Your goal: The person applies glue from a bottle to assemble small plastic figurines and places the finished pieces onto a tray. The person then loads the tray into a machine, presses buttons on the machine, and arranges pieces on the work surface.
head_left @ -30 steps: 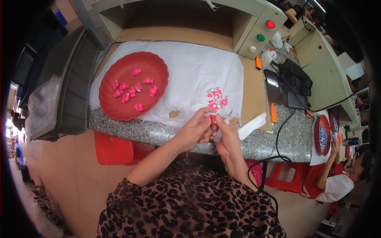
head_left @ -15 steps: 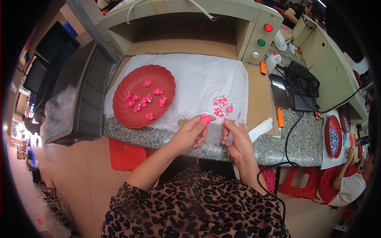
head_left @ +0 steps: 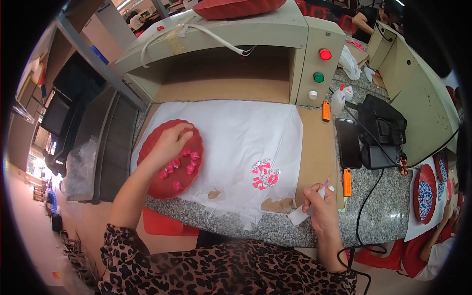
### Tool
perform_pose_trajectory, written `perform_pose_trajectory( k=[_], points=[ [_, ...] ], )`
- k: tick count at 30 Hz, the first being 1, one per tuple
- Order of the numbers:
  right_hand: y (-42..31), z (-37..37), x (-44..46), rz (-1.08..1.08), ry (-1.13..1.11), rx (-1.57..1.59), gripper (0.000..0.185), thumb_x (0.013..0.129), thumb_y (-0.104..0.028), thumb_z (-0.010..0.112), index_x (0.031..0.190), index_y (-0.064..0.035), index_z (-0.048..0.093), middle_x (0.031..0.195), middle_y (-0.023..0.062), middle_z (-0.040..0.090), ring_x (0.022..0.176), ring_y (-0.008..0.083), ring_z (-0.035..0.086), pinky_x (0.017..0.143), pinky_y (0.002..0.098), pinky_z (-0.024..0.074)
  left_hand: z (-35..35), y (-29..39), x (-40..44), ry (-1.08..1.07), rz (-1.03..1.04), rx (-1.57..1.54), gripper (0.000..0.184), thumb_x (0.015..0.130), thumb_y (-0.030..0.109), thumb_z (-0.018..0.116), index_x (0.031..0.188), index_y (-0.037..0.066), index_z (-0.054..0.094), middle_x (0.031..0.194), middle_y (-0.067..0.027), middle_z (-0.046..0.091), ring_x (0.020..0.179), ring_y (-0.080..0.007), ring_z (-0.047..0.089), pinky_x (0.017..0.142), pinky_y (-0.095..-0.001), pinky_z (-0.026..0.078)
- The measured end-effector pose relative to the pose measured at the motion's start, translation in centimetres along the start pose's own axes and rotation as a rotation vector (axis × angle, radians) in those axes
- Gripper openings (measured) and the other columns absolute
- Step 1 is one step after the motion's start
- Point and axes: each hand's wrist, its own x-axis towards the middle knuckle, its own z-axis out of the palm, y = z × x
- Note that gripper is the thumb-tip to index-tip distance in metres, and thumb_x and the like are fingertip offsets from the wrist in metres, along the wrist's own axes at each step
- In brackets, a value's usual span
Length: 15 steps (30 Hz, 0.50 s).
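My left hand (head_left: 173, 141) is over the far part of a red scalloped plate (head_left: 147, 186), its fingers curled together; whatever they may hold is hidden. Several small bright pink figures (head_left: 191, 168) lie in the plate below and beside it. Wrapped in the fingers of my right hand (head_left: 320, 209) is a white squeeze bottle (head_left: 298, 215) with a thin purple needle tip (head_left: 325, 183) pointing up and away. To the left of that hand, a small pile of pink and silvery pieces (head_left: 265, 174) rests on the white sheet (head_left: 231, 137).
Beyond the sheet stands a beige open-fronted machine (head_left: 300, 59) with a red plate (head_left: 236, 9) on top. Two orange lighters (head_left: 347, 182), a phone (head_left: 348, 142) and a black bag (head_left: 381, 125) with a cable are at right. A grey bin (head_left: 110, 142) stands left; a co-worker's arm (head_left: 445, 219) shows far right.
My left hand has moved left from the middle, where it held a pink figure, to above the plate. My right hand has shifted right with the bottle. The view has tilted up.
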Motion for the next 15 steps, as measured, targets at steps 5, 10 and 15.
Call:
perform_pose_trajectory(
  k=[5,10,15],
  points=[
    [-0.3,-1.0,-0.1,0.109,0.046,0.042,0.009,0.078,-0.005,0.06,0.072,-0.004,0.053,0.056,0.0014,0.051,0.048,0.0086,0.048,0.047,0.0205,0.0364,4.9,-1.6,14.7,0.056,0.028,0.082,0.021,0.08,0.017,0.053,0.092,0.002,0.06,0.076,-0.0199,0.059,0.072,-0.0327,0.057,0.065,-0.0375,0.044],
    [-1.1,-1.9,-0.1,0.132,0.137,0.105,0.009,0.078,-0.004,0.06,0.073,-0.003,0.052,0.056,0.0027,0.052,0.049,0.0092,0.049,0.049,0.0204,0.0383,10.7,-3.2,28.8,0.173,-0.111,0.45,0.032,0.084,0.019,0.045,0.111,0.005,0.052,0.105,-0.0206,0.054,0.1,-0.0318,0.052,0.086,-0.0385,0.041],
    [-1.1,-2.2,0.1,0.143,0.226,0.116,0.012,0.077,-0.005,0.058,0.071,-0.0024,0.048,0.052,0.0061,0.05,0.046,0.0132,0.049,0.046,0.024,0.0414,14.6,-7.3,37.0,0.438,0.228,0.381,0.029,0.086,0.02,0.038,0.106,0.005,0.052,0.105,-0.0213,0.053,0.099,-0.034,0.051,0.086,-0.0399,0.04]
  ],
)
